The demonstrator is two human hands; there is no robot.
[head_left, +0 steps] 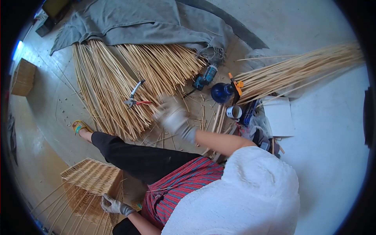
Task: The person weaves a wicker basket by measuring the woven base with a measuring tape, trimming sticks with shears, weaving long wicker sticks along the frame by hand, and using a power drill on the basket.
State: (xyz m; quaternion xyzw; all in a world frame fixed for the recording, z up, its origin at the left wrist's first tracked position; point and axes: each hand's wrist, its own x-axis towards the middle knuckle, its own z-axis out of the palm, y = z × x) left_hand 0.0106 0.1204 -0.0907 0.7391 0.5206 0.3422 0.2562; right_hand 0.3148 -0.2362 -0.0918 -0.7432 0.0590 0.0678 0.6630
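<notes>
At the lower left, my left hand (113,205) in a pale glove has its fingers at the edge of a woven wicker basket (92,176), whose loose stakes stick out to the lower left. My right hand (170,113), also gloved and smeared by motion, is over the near end of the cane bundle (105,86); whether it holds anything cannot be made out. Just left of it, pruning shears (135,98) with red and white handles lie on the canes.
A grey cloth (137,23) covers the canes' far ends. Right of them are a teal power tool (205,77), a blue spray bottle (222,93), a mug (234,112) and another cane bundle (297,70). A small basket (24,77) stands far left. My leg (137,152) stretches between the work areas.
</notes>
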